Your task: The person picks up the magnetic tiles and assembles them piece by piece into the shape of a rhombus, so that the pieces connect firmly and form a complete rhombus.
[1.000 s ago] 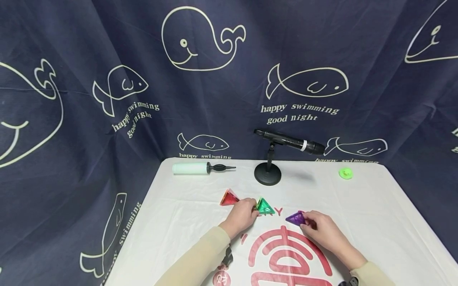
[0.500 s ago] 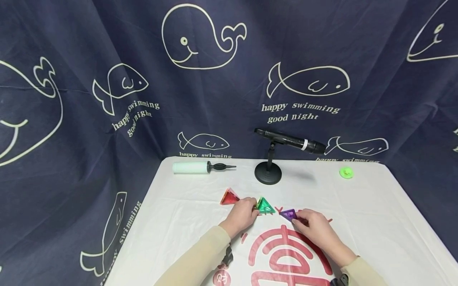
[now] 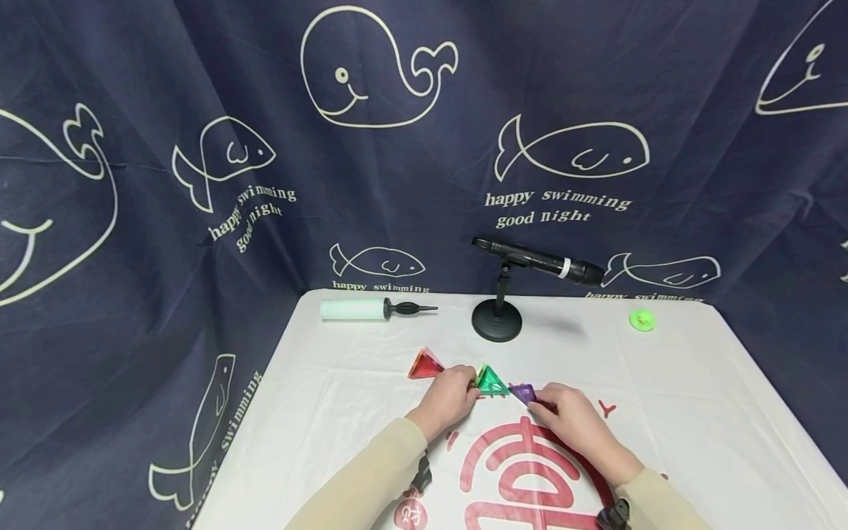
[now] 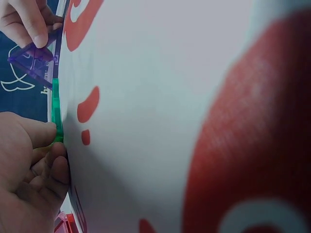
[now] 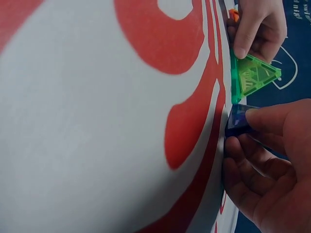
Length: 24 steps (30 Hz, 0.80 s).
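Observation:
My left hand [image 3: 450, 395] pinches the left corner of a translucent green triangular magnetic tile piece [image 3: 492, 381] on the table. In the right wrist view a lighter green tile [image 5: 257, 75] stands up from its darker green edge. Thumb and fingers of my right hand [image 3: 575, 414] pinch a purple triangular magnetic tile piece [image 3: 523, 393], whose corner is right at the green piece's right corner. The left wrist view has the purple piece [image 4: 34, 62] just beyond the green edge [image 4: 56, 104]. Left of my left hand sits a red triangular tile piece [image 3: 425, 364], partly hidden by that hand.
Behind the tiles a black microphone [image 3: 539, 261] rests on a round-based stand [image 3: 497, 320]. A pale green hand pump [image 3: 354, 309] lies at the back left, and a small bright green duck toy [image 3: 642, 320] at the back right. A dark blue printed curtain [image 3: 424, 184] surrounds the white table [image 3: 318, 442].
My right hand has slid the purple tile piece leftward, from a gap away up to the green piece's right corner. My left hand and the red and green pieces have stayed put.

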Motion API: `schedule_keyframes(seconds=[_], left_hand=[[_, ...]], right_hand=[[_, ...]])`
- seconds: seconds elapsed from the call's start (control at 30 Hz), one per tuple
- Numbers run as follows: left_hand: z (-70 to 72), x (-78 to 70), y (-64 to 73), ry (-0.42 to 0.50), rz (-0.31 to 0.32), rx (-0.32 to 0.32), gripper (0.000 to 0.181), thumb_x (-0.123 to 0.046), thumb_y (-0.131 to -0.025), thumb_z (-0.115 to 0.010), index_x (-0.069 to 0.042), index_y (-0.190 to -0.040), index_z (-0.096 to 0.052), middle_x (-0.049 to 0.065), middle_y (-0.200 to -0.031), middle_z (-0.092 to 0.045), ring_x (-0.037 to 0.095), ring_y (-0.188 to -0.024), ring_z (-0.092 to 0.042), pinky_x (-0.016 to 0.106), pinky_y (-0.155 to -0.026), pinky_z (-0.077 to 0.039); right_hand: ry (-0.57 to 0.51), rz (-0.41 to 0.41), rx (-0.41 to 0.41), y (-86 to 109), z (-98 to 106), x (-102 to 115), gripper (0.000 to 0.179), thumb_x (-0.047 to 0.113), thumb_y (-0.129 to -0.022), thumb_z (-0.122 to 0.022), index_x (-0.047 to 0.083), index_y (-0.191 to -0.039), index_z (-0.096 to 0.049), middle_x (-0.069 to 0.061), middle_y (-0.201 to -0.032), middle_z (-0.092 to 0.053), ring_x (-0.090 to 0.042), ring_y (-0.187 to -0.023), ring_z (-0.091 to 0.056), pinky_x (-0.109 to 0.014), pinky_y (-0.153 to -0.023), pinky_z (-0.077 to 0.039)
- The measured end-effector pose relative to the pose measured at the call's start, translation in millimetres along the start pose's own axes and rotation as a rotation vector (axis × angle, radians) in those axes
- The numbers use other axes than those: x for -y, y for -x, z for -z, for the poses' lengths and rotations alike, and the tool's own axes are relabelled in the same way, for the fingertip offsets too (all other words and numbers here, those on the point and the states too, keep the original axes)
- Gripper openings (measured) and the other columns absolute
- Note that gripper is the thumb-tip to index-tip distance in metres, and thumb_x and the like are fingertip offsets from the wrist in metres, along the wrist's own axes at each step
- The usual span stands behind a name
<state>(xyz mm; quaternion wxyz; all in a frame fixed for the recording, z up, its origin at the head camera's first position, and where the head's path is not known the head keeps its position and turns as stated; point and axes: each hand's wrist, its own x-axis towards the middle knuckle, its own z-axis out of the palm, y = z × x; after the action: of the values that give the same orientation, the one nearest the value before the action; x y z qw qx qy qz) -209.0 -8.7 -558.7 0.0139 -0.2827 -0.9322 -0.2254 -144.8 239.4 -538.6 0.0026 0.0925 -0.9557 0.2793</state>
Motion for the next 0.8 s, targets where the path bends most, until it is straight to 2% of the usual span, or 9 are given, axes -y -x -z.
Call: schedule_keyframes(seconds=[0.33,0.53,0.8], left_hand=[[-0.1,0.2,0.1,0.006,-0.007,-0.002,0.021,-0.016,-0.096,-0.074,-0.015,-0.084,-0.057,-0.005,-0.077,-0.05,0.01,-0.069,-0.048,0.028,-0.066,-0.045],[-2.3,2.0,0.6,0.004,-0.017,-0.018,0.02,-0.015,-0.095,-0.075,-0.015,-0.084,-0.058,-0.005,-0.077,-0.051,0.009,-0.069,-0.049,0.027,-0.066,-0.047],[-0.3,2.4,-0.5,0.01,-0.012,0.002,0.019,-0.016,-0.096,-0.074,-0.015,-0.085,-0.059,-0.005,-0.079,-0.052,0.01,-0.07,-0.049,0.027,-0.067,-0.046]], right_hand=[[-0.014,-0.032,0.003,-10.3,-8.3,8.9,0.006,0.02,-0.094,-0.08,0.015,-0.091,-0.08,0.006,-0.076,-0.055,-0.013,-0.068,-0.048,-0.03,-0.063,-0.042],[-0.018,-0.014,0.001,-17.9,-11.6,10.9,0.007,0.017,-0.095,-0.079,0.013,-0.09,-0.079,0.005,-0.076,-0.056,-0.014,-0.068,-0.049,-0.031,-0.063,-0.042],[-0.015,0.008,-0.019,-25.3,-17.1,16.0,0.006,0.016,-0.094,-0.079,0.011,-0.09,-0.08,0.004,-0.076,-0.058,-0.013,-0.067,-0.049,-0.032,-0.062,-0.043]])
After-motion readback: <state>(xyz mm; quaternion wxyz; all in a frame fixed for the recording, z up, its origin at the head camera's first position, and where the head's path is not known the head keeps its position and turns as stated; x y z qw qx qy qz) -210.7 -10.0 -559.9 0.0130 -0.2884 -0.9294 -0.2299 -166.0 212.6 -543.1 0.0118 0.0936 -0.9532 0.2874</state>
